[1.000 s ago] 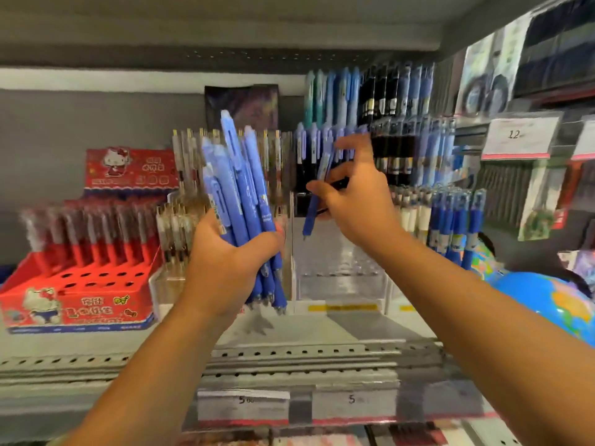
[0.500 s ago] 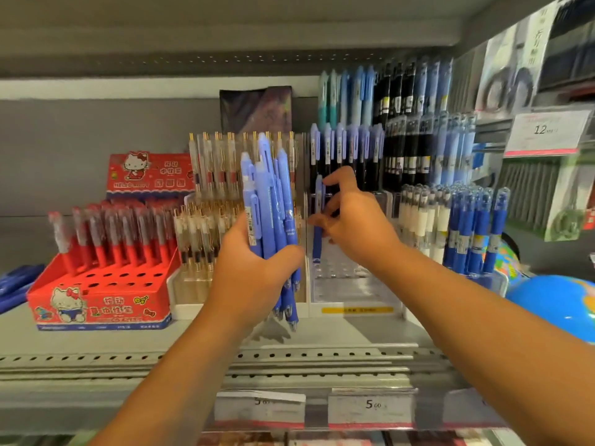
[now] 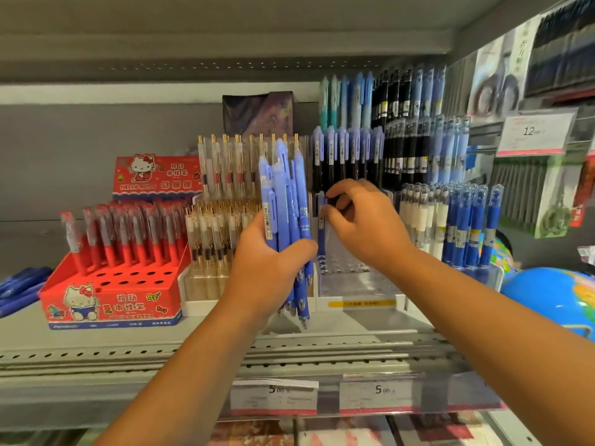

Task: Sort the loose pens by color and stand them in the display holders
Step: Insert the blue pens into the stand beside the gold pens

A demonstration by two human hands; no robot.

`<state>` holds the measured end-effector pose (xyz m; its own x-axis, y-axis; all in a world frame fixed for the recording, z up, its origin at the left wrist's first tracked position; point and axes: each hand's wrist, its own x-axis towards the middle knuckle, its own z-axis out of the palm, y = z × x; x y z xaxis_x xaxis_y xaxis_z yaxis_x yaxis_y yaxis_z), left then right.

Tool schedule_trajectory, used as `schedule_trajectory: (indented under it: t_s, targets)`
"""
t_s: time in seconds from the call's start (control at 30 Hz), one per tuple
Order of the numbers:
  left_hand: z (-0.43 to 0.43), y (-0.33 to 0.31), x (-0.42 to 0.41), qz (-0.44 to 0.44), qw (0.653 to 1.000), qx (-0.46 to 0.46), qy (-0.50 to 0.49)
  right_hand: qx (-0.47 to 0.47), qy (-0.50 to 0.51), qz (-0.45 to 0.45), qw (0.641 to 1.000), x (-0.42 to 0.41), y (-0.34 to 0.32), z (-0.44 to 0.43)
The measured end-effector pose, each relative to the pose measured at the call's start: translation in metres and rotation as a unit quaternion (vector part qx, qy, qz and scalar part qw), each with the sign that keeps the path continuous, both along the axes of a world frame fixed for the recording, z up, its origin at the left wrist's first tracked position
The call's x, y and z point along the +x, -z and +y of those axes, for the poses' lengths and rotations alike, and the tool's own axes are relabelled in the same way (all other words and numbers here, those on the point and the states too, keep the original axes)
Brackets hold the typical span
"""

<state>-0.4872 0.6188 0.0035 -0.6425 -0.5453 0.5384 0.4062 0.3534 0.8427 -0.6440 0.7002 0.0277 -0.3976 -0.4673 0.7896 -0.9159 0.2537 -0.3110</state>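
Note:
My left hand (image 3: 267, 268) grips a bundle of several light blue pens (image 3: 285, 214), held upright in front of the shelf. My right hand (image 3: 363, 226) pinches the top of a single blue pen (image 3: 321, 233) that stands upright in the front row of the clear display holder (image 3: 357, 278). Behind it, the holder's back row holds several pens with blue caps and black barrels (image 3: 344, 156).
A red cartoon-cat box (image 3: 109, 304) with red pens stands at the left. Clear pens with gold clips (image 3: 225, 201) fill the holder beside it. Dark blue pens (image 3: 467, 226) stand at the right, near a blue globe (image 3: 547, 297). More loose blue pens (image 3: 19, 288) lie at far left.
My right hand has lowered the single blue pen from a slant in the air down into the clear holder, where it now stands upright. The left hand's bundle shifted rightward in view.

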Motion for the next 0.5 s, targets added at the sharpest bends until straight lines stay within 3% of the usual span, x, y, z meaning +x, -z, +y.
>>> schedule_trajectory:
  t_s: [0.07, 0.13, 0.2, 0.5]
  targets:
    - [0.000, -0.001, 0.000, 0.000, 1.000, 0.000, -0.002, -0.066, -0.105, -0.084, 0.989, 0.011, -0.005, 0.004]
    - [0.001, -0.001, 0.000, 0.001, 1.000, -0.005, -0.001, -0.114, -0.254, -0.217, 0.936, 0.023, -0.009, 0.008]
    - [0.001, -0.001, -0.001, -0.001, 1.000, -0.011, 0.006, -0.133, -0.340, -0.284, 0.886, 0.030, -0.009, 0.010]
    - [-0.002, 0.002, -0.005, 0.005, 1.000, 0.008, -0.001, -0.178, -0.392, -0.380, 0.819, 0.028, -0.010, 0.011]
